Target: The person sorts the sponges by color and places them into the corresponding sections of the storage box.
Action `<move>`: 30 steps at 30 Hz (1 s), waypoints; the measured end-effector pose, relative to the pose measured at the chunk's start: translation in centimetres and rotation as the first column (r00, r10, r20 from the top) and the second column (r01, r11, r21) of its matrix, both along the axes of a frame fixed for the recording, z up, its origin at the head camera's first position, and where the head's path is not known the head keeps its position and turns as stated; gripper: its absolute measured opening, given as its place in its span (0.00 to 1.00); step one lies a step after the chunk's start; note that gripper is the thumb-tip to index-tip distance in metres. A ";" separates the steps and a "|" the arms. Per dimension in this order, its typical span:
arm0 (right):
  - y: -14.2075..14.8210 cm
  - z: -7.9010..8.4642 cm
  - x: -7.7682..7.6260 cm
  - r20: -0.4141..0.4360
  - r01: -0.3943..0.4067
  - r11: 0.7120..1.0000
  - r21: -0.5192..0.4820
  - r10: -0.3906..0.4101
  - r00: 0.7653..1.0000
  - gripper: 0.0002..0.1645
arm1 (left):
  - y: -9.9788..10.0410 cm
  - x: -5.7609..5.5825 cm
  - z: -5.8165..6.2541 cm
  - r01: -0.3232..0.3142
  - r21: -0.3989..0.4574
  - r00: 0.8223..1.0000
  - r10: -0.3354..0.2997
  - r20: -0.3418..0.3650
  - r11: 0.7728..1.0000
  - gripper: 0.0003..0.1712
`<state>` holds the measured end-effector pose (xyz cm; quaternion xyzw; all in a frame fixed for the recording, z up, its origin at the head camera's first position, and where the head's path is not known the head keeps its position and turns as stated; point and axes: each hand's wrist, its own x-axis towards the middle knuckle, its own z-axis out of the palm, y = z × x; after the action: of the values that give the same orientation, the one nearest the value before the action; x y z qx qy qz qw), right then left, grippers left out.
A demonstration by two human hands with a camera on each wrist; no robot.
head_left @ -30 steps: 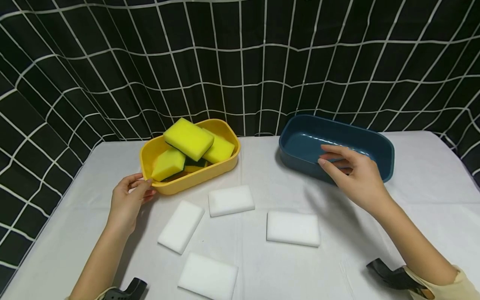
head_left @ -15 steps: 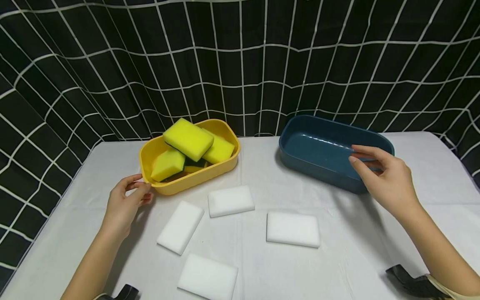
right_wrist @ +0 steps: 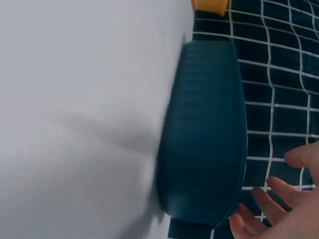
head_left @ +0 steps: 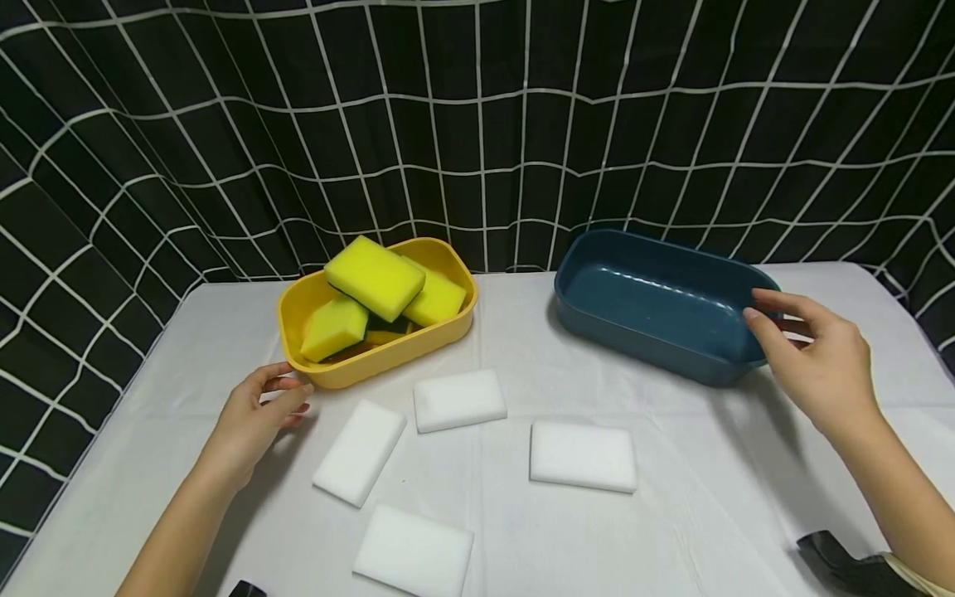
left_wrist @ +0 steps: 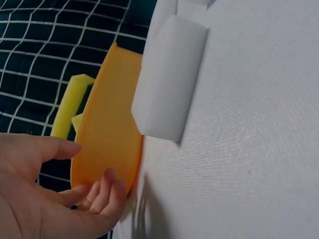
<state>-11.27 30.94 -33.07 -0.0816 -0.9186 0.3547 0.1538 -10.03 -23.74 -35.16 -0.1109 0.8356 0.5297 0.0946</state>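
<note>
At the front left corner of the yellow plastic tub (head_left: 395,358) is my left hand (head_left: 249,423), fingers relaxed and thumb apart from them. In the left wrist view its fingertips (left_wrist: 112,186) lie against or just before the tub wall; contact is hard to tell. Yellow scouring sponges (head_left: 373,278) with dark green sides are heaped in that tub. My right hand (head_left: 828,365) is by the right end of the dark blue tub (head_left: 634,336), fingers loosely bent and holding nothing. Its thumb and index finger overlap the rim in the head view; whether they touch is unclear.
Several white sponge blocks lie flat on the white cloth: one sponge block (head_left: 460,400) before the yellow tub, another sponge block (head_left: 584,455) before the blue one. A black curtain (head_left: 500,133) with white grid lines hangs behind both tubs.
My right hand has moved right, from above the middle of the blue tub to its right end. My left hand has dropped slightly from the yellow tub's rim. Tubs and sponges stay put.
</note>
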 end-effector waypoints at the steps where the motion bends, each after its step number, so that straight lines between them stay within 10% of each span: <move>1: 0.1 0.0 0.0 0.005 0.005 1.000 -0.004 -0.005 1.000 0.31 | 0.0 0.1 0.0 0.006 -0.005 1.000 -0.006 0.004 1.000 0.38; 30: 3.2 -2.1 0.3 0.097 -0.012 1.000 0.007 0.011 0.995 0.32 | 1.2 1.3 -0.9 0.225 -0.057 0.974 -0.226 -0.003 0.973 0.30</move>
<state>-10.99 34.15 -35.19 -0.0929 -0.9268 0.3476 0.1076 -8.72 -22.50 -36.08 -0.0153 0.8578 0.4924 0.1469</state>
